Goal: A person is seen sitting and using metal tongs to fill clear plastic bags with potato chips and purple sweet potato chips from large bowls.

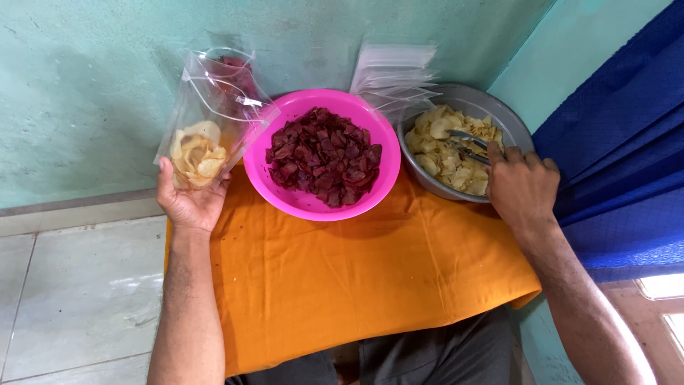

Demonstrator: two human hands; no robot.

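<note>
Meanwhile right hand [522, 187] grips tongs [467, 145] — closed.

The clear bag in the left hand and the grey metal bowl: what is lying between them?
In the head view, the pink bowl of dark red chips lies between the clear bag and the grey metal bowl, on the orange cloth.

A pale green plastered wall [85, 85] runs across the back and meets a second green wall [570, 50] in a corner at the right. Below lies a floor of large grey tiles [78, 292]. A deep blue curtain [627, 142] hangs at the right, with bright daylight at a window [666, 285] beneath it
</note>
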